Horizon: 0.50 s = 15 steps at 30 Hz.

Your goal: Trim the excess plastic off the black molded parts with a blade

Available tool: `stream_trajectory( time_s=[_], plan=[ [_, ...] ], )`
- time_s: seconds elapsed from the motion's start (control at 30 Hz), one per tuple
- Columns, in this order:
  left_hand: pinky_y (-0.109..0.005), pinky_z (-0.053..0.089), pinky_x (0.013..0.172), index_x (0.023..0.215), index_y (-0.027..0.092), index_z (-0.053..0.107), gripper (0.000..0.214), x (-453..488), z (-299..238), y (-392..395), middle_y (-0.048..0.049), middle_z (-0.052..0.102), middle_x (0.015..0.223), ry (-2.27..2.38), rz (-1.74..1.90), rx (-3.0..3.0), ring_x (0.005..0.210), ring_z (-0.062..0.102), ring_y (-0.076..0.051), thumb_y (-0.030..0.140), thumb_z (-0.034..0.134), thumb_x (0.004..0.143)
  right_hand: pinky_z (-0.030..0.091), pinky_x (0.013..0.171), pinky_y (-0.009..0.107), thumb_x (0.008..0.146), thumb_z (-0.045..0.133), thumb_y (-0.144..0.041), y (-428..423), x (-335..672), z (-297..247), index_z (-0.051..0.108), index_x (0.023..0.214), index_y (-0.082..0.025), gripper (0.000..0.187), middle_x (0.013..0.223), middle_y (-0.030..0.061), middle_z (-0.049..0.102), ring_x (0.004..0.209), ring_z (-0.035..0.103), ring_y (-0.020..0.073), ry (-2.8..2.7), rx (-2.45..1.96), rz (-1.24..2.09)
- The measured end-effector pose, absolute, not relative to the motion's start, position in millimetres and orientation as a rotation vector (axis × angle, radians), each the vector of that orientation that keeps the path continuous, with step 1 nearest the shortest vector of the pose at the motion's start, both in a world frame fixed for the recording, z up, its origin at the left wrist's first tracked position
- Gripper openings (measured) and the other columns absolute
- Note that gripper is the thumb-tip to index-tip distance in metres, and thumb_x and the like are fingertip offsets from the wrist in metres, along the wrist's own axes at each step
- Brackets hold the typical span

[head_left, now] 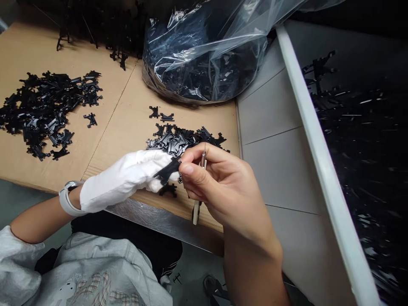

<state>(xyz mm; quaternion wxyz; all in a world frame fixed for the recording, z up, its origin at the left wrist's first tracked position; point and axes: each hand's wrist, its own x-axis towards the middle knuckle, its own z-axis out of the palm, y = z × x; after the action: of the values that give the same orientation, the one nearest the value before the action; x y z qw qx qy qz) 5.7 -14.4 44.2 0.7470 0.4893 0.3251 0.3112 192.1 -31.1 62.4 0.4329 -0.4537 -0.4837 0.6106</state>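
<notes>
My left hand (130,176), in a white glove, is closed on a small black plastic part (168,171), held tilted above the table's front edge. My bare right hand (223,182) has its thumb and forefinger at the upper end of this part. In the same hand sits a slim craft knife (196,212), its thin metal tip pointing up past the forefinger and its pale handle sticking out below. Just behind both hands lies a pile of similar black parts (175,140). One more black part (168,190) rests under my left hand.
A larger heap of black parts (47,108) covers the left of the cardboard-topped table (117,114). At the back stands a clear plastic bag (204,63) full of dark parts. A grey partition with a pale rim (314,140) borders the right, with more black parts (366,127) beyond.
</notes>
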Motion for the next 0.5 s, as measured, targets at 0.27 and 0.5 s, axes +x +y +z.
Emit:
stream_trajectory(
  time_s=[0.27,0.5],
  plan=[
    [-0.019,0.048,0.064,0.077,0.02,0.062,0.017,8.1,46.4,-13.9,0.0036,0.056,0.077,0.726,0.66,1.008,0.067,0.046,-0.011,0.025,0.067,0.093,0.026,0.038,0.019,0.082,0.09,-0.036,-31.7,193.5,60.1,0.067,0.074,-0.019,0.029,0.054,-0.0094,0.048,0.045,0.036,0.0049,-1.222,-1.094,1.497],
    [-0.032,0.058,0.085,0.08,0.022,0.078,0.008,4.4,41.8,-10.2,-0.0034,0.072,0.085,0.787,0.665,1.178,0.081,0.063,-0.019,0.014,0.078,0.078,0.028,0.037,0.017,0.08,0.091,-0.033,-32.7,195.8,59.2,0.067,0.074,-0.019,0.029,0.061,-0.0072,0.057,0.044,0.039,0.0041,-1.182,-1.072,1.553]
  ],
)
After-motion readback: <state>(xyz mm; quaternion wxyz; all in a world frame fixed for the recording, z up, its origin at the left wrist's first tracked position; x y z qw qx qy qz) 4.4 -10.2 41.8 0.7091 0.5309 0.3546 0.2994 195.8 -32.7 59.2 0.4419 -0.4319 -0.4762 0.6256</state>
